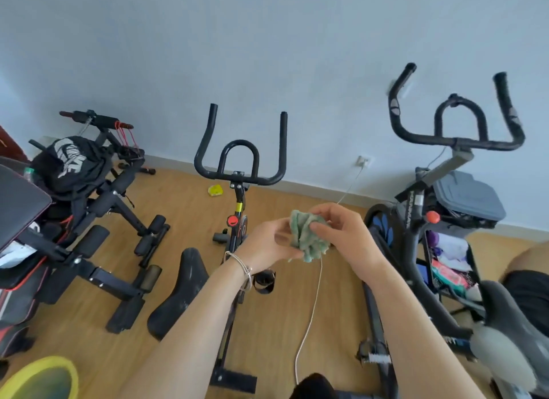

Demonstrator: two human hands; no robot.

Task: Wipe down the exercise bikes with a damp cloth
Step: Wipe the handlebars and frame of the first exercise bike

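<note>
A crumpled green cloth [309, 238] is held up between both hands, in front of me and above the floor. My left hand [267, 245] grips its left side, and my right hand [346, 235] curls its fingers over the top and right side. A black exercise bike [237, 172] with a red knob and a black saddle stands in the middle, just behind and below my left hand. A larger dark bike [416, 220] with curved handlebars and a grey saddle stands at the right. Neither hand touches a bike.
A black weight bench [98, 220] with a dark bag on it stands at the left. A white cable [312, 312] runs across the wooden floor to a wall socket [363, 161]. A yellow basin [41, 378] sits at the bottom left, and a small yellow object [215, 190] lies near the wall.
</note>
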